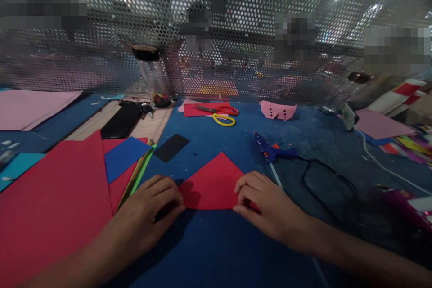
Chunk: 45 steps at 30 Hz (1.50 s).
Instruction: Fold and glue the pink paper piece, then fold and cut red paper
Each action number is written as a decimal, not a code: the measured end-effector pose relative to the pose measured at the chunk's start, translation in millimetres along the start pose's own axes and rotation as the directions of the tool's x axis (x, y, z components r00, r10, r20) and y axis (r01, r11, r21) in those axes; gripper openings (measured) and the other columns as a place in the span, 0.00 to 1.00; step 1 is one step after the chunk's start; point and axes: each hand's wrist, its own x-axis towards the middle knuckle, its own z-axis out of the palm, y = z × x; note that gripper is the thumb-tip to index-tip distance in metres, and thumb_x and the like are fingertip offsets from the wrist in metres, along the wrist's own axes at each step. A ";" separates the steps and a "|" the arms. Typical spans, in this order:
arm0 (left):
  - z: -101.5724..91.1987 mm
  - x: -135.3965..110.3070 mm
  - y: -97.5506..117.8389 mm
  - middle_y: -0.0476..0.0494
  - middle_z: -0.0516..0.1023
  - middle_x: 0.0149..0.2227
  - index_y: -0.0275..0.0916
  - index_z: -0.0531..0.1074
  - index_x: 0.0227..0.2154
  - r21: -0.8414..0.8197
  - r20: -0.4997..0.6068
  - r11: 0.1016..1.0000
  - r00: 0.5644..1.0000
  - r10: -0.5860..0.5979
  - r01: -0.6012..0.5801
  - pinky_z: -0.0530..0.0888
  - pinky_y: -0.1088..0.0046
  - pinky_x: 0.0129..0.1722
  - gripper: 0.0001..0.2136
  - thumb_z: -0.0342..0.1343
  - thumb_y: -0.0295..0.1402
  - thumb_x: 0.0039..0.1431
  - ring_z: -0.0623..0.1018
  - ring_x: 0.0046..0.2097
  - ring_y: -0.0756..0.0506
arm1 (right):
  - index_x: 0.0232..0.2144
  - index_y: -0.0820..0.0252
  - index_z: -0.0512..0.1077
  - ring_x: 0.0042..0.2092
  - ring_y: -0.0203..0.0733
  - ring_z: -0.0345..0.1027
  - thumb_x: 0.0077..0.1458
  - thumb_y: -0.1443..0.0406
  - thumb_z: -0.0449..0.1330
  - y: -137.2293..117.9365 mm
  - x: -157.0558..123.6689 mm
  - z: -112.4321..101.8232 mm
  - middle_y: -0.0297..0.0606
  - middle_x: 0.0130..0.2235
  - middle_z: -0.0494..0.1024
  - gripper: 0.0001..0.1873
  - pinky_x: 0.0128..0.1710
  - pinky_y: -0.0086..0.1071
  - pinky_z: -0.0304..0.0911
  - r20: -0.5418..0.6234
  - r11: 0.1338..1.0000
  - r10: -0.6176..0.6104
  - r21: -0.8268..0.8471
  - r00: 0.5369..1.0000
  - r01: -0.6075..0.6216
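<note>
A red piece of paper (214, 184), pointed at the top with a curved lower edge, lies in front of me on the blue table. Its left corner is between the curled fingers and thumb of my left hand (157, 207). My right hand (266, 204) pinches the right corner in the same way, hiding part of it. Beyond the paper's right side lies a blue glue gun (270, 148) with a black cord. A small black card (171, 147) rests past my left hand. Farther back are scissors (222, 114) with red and yellow handles, on red and pink paper.
Large red sheets (57, 202) and a blue piece (126, 157) lie at the left, near a black phone (122, 120). A clear jar (153, 78) stands before the perforated metal screen (232, 40). A pink cut-out (277, 110) and a white cable (381, 159) are at the right.
</note>
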 end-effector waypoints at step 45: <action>5.2 3.0 14.3 0.46 0.75 0.33 0.41 0.72 0.30 0.040 -0.014 0.999 1.000 0.019 -0.018 0.69 0.66 0.38 0.10 0.53 0.35 0.68 0.72 0.38 0.43 | 0.32 0.58 0.68 0.50 0.44 0.64 0.62 0.67 0.64 -4.8 1.1 -0.1 0.35 0.46 0.74 0.08 0.50 0.40 0.59 0.009 0.999 0.043 -0.011 0.999 -0.043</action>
